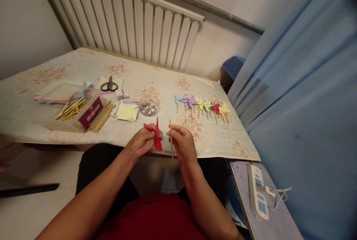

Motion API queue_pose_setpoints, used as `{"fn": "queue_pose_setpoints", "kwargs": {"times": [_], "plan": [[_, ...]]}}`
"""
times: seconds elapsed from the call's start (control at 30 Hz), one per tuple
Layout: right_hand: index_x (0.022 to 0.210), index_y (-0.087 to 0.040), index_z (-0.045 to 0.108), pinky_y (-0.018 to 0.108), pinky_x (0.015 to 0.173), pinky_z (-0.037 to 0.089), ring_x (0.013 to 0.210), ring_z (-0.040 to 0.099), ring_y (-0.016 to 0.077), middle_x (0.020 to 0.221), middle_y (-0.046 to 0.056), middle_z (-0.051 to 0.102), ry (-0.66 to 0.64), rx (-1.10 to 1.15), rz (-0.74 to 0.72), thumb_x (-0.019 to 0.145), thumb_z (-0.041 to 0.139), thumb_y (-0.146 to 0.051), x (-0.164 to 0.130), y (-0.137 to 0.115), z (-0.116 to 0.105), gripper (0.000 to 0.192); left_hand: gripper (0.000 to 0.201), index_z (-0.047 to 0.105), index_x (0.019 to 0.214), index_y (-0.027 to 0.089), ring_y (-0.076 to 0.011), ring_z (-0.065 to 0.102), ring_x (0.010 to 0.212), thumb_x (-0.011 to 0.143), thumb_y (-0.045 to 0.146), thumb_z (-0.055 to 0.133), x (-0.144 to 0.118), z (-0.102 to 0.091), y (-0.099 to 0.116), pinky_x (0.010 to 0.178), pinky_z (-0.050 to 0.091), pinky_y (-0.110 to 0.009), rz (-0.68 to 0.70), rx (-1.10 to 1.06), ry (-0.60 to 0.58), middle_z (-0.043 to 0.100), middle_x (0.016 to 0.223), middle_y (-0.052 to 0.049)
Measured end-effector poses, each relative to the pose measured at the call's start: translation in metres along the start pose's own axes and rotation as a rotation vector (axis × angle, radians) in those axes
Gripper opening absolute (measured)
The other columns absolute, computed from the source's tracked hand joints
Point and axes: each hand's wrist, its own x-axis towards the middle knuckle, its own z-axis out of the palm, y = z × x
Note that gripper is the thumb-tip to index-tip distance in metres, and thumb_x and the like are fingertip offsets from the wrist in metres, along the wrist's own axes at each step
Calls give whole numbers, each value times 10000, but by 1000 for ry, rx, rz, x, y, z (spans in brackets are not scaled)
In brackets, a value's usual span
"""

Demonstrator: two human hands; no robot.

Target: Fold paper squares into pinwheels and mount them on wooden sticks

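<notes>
Your left hand pinches a folded red paper piece, fingers closed on its left side so the red points stand up and hang down just in front of the table edge. Your right hand grips a thin wooden stick upright, thumb and fingers shut around its upper part, the lower end hanging below your palm. Paper and stick sit just beside each other, not quite touching, at about 6 o'clock from the small clear bowl of shiny bits.

This looks like the joining step: the red vane is shaped and the stick is ready. The next move seems to call for a fastener, likely from that bowl, and for lining the paper's centre up with the stick's top end while keeping the folds from springing open.

On the table, a row of finished pinwheels lies at 1 o'clock from your hands. At 10 o'clock lie spare sticks, yellow paper squares and, further back, scissors. A power strip rests at 4 o'clock.
</notes>
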Motion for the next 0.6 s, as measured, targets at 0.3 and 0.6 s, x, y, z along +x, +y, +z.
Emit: {"fn": "queue_pose_setpoints", "kwargs": {"times": [0.3,0.6], "plan": [[726,-181,699,223,539,379,524,511,87,626,-18,672,-50,6,-2,584,753,-255,-17,-9,11,169,333,560,640,161,-126,560,683,633,248,882,-2,37,8,714,454,-265,38,-10,-46,554,629,18],[746,-175,718,237,588,414,577,556,106,646,-5,690,-87,-30,-6,603,747,-248,-26,-9,17,163,298,578,630,148,-114,576,661,649,224,865,-4,33,8,665,462,-235,43,-7,-61,604,682,-3]]}}
